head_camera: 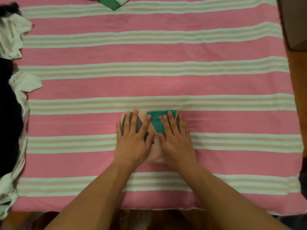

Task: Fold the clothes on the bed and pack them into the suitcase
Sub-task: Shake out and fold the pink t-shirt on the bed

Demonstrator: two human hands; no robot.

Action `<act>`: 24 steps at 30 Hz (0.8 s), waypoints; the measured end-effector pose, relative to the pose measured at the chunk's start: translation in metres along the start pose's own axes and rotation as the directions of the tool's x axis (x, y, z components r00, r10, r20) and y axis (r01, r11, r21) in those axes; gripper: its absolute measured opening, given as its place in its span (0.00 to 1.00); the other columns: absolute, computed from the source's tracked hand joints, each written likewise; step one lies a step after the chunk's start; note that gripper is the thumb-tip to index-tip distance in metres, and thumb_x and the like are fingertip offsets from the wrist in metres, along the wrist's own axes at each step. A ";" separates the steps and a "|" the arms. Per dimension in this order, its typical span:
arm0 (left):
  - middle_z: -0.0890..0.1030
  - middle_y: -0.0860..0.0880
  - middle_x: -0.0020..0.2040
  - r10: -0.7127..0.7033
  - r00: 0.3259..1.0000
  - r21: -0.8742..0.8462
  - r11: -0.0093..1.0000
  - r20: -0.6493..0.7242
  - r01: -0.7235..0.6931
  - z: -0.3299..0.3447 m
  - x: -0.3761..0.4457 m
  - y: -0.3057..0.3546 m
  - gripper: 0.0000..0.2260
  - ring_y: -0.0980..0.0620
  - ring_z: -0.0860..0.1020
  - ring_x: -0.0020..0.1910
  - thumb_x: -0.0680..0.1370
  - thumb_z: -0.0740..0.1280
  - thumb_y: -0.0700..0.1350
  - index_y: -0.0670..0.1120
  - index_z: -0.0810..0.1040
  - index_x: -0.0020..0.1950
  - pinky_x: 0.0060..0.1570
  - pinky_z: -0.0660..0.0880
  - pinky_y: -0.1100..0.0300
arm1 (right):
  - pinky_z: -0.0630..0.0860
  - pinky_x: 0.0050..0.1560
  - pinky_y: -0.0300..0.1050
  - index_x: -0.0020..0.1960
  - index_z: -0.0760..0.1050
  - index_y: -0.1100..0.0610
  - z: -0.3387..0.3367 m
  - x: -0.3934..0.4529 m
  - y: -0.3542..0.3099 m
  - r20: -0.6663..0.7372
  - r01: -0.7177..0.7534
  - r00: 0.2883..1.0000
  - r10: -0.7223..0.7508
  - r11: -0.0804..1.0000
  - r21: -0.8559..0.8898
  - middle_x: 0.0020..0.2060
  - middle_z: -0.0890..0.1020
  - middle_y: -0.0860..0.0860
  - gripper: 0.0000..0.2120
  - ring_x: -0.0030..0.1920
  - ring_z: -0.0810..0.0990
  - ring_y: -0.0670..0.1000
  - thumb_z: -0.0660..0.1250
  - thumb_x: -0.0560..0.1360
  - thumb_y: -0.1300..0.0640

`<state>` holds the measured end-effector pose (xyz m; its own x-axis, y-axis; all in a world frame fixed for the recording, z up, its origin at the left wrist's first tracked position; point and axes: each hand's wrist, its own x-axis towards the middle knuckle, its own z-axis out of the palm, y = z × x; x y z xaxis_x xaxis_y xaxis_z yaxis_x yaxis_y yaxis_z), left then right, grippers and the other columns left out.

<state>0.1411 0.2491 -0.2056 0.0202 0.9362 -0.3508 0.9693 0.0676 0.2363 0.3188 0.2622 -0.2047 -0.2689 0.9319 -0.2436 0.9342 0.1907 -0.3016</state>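
Pressing folded garment (155, 123) flat: left hand (132, 138), right hand (176, 138) fingers straight | white clothes (11, 37) far left

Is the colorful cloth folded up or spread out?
Folded: the cloth is a small neat block under the flat left hand and right hand.

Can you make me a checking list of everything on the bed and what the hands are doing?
Surface: bed cover, pink with pale stripes, lying flat.
Job's things: small folded cloth, peach, grey and green, near the front edge; no suitcase in view.
Clutter: pale and dark clothes pile along the left edge; green garment at the top edge.
Hands: left hand and right hand press flat on the folded cloth, fingers straight.
Cables: nothing seen.
Surroundings: brown floor at right; a box-like corner at top right, unclear.
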 end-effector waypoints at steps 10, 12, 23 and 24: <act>0.61 0.46 0.71 -0.351 0.902 -0.596 0.679 0.251 0.429 -0.052 -0.044 -0.002 0.30 0.46 0.68 0.67 0.82 0.64 0.44 0.59 0.57 0.81 0.70 0.62 0.59 | 0.63 0.66 0.40 0.71 0.71 0.47 -0.052 -0.001 -0.013 0.273 -0.502 0.862 0.427 0.647 0.574 0.70 0.59 0.55 0.24 0.64 0.68 0.54 0.69 0.76 0.58; 0.70 0.51 0.70 -0.208 0.930 -0.717 0.593 0.302 0.366 -0.063 -0.037 -0.010 0.33 0.50 0.74 0.64 0.81 0.65 0.36 0.57 0.59 0.81 0.65 0.70 0.57 | 0.65 0.61 0.36 0.68 0.73 0.47 -0.062 0.003 -0.004 0.331 -0.495 0.868 0.370 0.597 0.631 0.66 0.63 0.53 0.23 0.57 0.71 0.50 0.70 0.76 0.59; 0.85 0.46 0.60 0.122 0.781 -0.786 0.203 0.613 0.585 -0.110 -0.147 0.078 0.23 0.44 0.83 0.57 0.78 0.61 0.30 0.50 0.81 0.66 0.51 0.82 0.55 | 0.82 0.49 0.40 0.62 0.78 0.48 -0.124 -0.242 -0.001 0.407 -0.423 0.730 0.549 -0.105 0.900 0.62 0.78 0.51 0.17 0.54 0.82 0.46 0.69 0.78 0.66; 0.84 0.45 0.60 0.179 0.755 -0.774 0.216 0.630 0.595 -0.104 -0.159 0.098 0.22 0.44 0.83 0.59 0.78 0.60 0.30 0.49 0.81 0.66 0.53 0.82 0.55 | 0.82 0.50 0.40 0.62 0.78 0.49 -0.126 -0.274 0.006 0.394 -0.392 0.698 0.597 -0.141 0.909 0.62 0.79 0.52 0.18 0.54 0.82 0.46 0.68 0.78 0.67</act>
<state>0.2072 0.1425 -0.0322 0.3427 0.5019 -0.7941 0.0318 0.8386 0.5438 0.4274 0.0472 -0.0236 0.2779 0.6432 -0.7135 -0.2394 -0.6729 -0.6999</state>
